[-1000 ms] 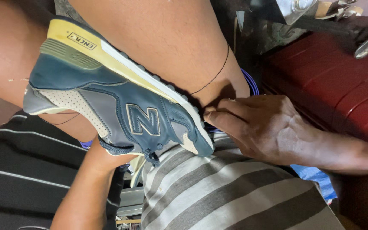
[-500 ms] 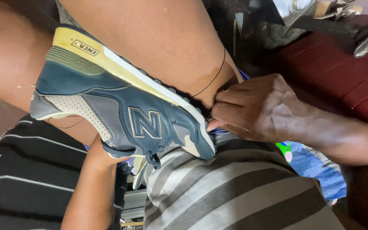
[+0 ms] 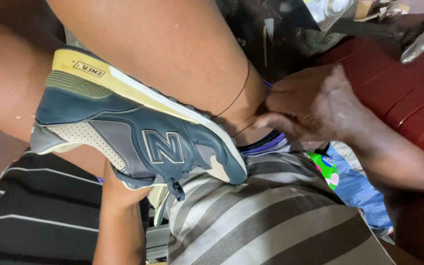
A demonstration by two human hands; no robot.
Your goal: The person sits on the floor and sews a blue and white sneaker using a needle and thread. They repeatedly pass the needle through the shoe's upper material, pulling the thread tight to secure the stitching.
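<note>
Fingers (image 3: 280, 120) of the right hand (image 3: 315, 110) are curled in close together at the toe end of a navy and grey sneaker (image 3: 138, 132). They press down where the shoe's tip meets a leg (image 3: 172, 54) crossing the top of the view; whether they pinch anything there I cannot tell, as the fingertips are hidden behind the ankle.

From the head camera, the sneaker lies on its side across the person's lap, its yellowed sole turned up against the leg and its toe pointing right. A thin dark cord (image 3: 239, 91) circles the ankle just beside the hand. Only the left forearm (image 3: 121, 216) shows; it rises from below to the shoe's opening, and the left hand is out of sight inside or behind the shoe. Grey striped cloth (image 3: 271, 221) covers the lap under the toe, with black striped cloth (image 3: 40, 206) to the left. A red surface (image 3: 408, 93) lies beyond the right hand, and blue and green fabric (image 3: 349, 181) sits beneath the wrist.
</note>
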